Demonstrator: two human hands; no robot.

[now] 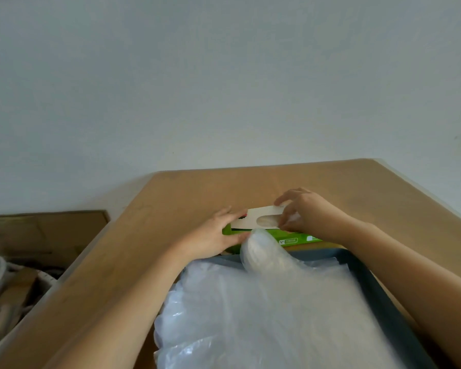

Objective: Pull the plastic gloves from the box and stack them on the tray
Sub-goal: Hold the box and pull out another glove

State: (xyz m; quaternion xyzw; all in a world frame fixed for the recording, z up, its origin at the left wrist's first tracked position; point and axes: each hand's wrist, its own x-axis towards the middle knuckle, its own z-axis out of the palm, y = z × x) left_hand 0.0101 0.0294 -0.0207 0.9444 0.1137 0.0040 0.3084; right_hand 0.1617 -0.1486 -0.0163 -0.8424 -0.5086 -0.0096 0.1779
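i'm gripping the left end of the box (pixel 293 238) on the desk (pixel 171 198) with my left hand (pixel 213 235); my right hand (pixel 301 211) is pinching a glove (pixel 293 217) at its slot. clear gloves (pixel 264 310) are lying piled on the tray (pixel 317 253), just beside the box.

Bare forearms (pixel 133 296) end in a bare left hand (pixel 213 235) and right hand (pixel 304 211).
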